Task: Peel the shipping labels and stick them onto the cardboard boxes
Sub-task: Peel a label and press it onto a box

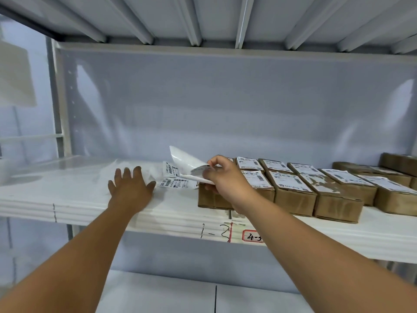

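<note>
My right hand (222,177) pinches a white label sheet (187,162) whose corner curls up above the nearest brown cardboard box (212,197). Loose shipping labels (174,177) with barcodes lie flat on the white shelf (67,195) just left of that box. My left hand (130,186) rests flat on the shelf with fingers spread, left of the loose labels. A row of several cardboard boxes (293,190) with labels stuck on top runs to the right.
More brown boxes (397,168) stand at the far right of the shelf. The shelf's front edge carries handwritten marks and a red-bordered tag (253,237). An upper shelf with ribs hangs overhead; a lower shelf (158,294) lies below.
</note>
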`<state>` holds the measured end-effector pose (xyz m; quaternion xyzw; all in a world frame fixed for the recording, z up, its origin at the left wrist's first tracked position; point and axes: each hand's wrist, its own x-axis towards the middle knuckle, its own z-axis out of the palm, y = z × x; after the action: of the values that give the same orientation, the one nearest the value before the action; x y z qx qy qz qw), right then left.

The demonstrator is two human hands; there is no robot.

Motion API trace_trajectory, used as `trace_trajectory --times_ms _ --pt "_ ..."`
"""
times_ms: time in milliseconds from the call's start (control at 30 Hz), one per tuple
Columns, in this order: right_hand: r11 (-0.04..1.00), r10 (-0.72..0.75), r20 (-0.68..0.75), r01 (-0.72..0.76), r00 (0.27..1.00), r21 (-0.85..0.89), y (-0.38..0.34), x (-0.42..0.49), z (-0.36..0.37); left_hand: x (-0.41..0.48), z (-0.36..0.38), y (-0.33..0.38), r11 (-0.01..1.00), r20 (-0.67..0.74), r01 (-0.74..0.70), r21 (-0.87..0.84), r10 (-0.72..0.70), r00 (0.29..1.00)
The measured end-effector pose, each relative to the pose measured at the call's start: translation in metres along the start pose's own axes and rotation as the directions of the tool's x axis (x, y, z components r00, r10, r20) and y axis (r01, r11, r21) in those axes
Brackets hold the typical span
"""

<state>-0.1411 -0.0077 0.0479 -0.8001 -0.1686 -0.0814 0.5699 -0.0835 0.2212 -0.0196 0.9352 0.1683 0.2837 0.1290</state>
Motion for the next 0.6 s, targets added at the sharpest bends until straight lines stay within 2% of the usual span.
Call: trace_trajectory --times_ms 67,133,233,267,300,367,433,500,600 --pt "0.997 0.034 0.012 -0.035 0.999 0.071 0.001 -0.002 -0.003 -0.001 -0.001 0.000 0.996 -0.085 -0.046 -0.071 0.040 0.996" --pt "0.989 0.060 0.023 -0.063 0.998 0.135 0.001 -0.006 -0.007 -0.006 -0.006 0.000 0.975 -0.239 -0.142 -0.173 0.098 0.966" --pt "0.978 0.085 0.023 -0.088 0.996 0.190 0.001 -0.013 -0.012 -0.021 -0.014 0.006 0.889 -0.455 -0.407 -0.210 0.280 0.845" --pt "0.975 0.088 0.022 -0.091 0.996 0.202 0.000 -0.015 -0.015 -0.030 -0.022 0.016 0.842 -0.465 -0.467 -0.270 0.310 0.829" --pt "0.972 0.087 0.020 -0.089 0.996 0.216 0.000 -0.017 -0.018 -0.040 -0.032 0.029 0.786 -0.446 -0.483 -0.386 0.299 0.843" --pt "0.967 0.089 0.012 -0.089 0.996 0.240 0.000 -0.022 -0.023 -0.056 -0.051 0.061 0.631 -0.312 -0.390 -0.670 0.238 0.920" --pt "0.960 0.090 -0.005 -0.086 0.996 0.267 0.000 -0.027 -0.030 -0.066 -0.069 0.090 0.415 -0.123 -0.224 -0.882 0.256 0.959" --pt "0.949 0.084 -0.024 -0.073 0.996 0.307 0.001 -0.031 -0.040 -0.074 -0.083 0.113 0.236 0.017 -0.060 -0.970 0.309 0.951" --pt "0.926 0.075 -0.049 -0.052 0.996 0.373 0.003 -0.039 -0.061 -0.088 -0.093 0.139 0.100 0.160 0.131 -0.986 0.387 0.908"
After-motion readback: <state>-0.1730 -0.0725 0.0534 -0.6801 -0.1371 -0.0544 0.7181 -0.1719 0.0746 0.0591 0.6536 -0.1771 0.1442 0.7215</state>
